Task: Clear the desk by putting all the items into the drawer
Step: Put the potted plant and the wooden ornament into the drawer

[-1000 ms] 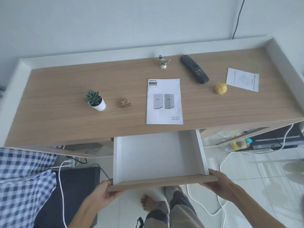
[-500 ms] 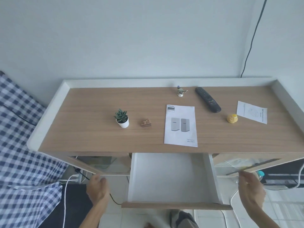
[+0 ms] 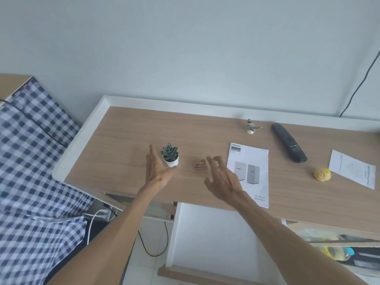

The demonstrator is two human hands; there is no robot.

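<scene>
White and bare, the open drawer (image 3: 216, 239) juts toward me below the desk's front edge, nothing in it yet, while both my forearms reach over it onto the wooden desk (image 3: 127, 140).

My left hand (image 3: 157, 171) is spread, fingers straight and thumb splayed, holding nothing; it stands just beside the small potted succulent (image 3: 170, 155), which sits upright directly to its right, with the thumb tip almost at the base of the white pot. I cannot tell whether skin touches the pot.

My right hand (image 3: 223, 179) is also empty, fingers loosely curled like a claw; the little cake-slice trinket (image 3: 201, 164) lies just off its fingertips, ahead and to the left, apart from them. The trinket is a short wedge with no long axis to speak of, so I judge a straight pinch from above should do.

Each hand has its own target: left is nearer the plant, right is nearer the trinket, and both items lie ahead of the drawer's left side, so the carry back looks short.

The leaflet (image 3: 249, 171) lies flat to the right, its long side running away from me. Farther right sit a yellow toy (image 3: 322, 174) and a paper sheet (image 3: 353, 171). Toward the back wall, a black remote (image 3: 289, 141) lies on a diagonal and a small figurine (image 3: 251, 126) stands.

All seven items remain on the desk.
</scene>
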